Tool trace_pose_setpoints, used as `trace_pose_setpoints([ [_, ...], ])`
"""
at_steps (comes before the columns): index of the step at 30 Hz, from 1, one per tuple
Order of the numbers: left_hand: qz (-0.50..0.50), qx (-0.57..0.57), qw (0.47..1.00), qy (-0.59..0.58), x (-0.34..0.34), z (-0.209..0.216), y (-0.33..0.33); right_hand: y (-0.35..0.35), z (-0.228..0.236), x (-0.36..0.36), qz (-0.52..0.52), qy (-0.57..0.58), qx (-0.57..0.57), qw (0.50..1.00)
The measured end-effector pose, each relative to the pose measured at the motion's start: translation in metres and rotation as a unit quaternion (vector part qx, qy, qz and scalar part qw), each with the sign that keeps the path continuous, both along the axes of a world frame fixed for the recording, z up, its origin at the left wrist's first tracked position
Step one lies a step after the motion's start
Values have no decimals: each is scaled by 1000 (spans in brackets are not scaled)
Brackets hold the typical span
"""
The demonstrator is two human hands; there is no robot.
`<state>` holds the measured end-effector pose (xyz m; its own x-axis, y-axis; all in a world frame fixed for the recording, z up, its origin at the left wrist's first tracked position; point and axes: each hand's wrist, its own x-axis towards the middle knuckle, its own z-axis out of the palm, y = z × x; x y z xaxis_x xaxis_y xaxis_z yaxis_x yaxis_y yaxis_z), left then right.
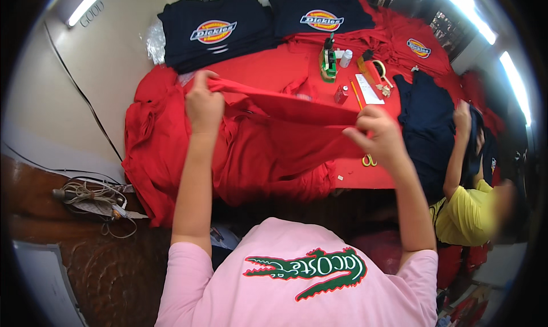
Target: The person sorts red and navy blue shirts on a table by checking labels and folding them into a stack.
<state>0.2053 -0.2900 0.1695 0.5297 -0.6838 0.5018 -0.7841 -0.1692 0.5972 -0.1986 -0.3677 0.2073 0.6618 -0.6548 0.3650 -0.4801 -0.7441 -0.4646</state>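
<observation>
A red shirt (297,127) is stretched between my two hands above the table, its upper edge pulled nearly straight. My left hand (204,101) is closed on one end of that edge, over a heap of red garments (154,150). The other end is gripped by my right hand (378,134), thumb pointing inward. The lower part of the shirt hangs in loose folds and merges with the red cloth beneath, so I cannot tell where it ends. Yellow-handled scissors (370,160) lie just below my right hand, on the red table surface (359,178).
Folded navy shirts (220,50) with a printed emblem are stacked at the back. A green tape dispenser (329,64), a white bottle (346,58), a pencil (357,94) and paper (371,90) lie right of centre. At right, a person in yellow (471,213) handles navy garments (425,121). Coiled cables (85,193) sit at left.
</observation>
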Motion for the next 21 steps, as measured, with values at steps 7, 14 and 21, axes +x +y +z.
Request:
trace_pose_setpoints([
  [7, -273, -161, 896, 311, -36, 157, 139, 89, 168, -76, 43, -137, -32, 989],
  [14, -492, -285, 814, 119, -79, 171, 329, 162, 211, -133, 613, -76, 79, 783],
  [21, -552, -333, 756, 113, -67, 172, 401, 155, 222, -127, 626, -90, 126, 764],
])
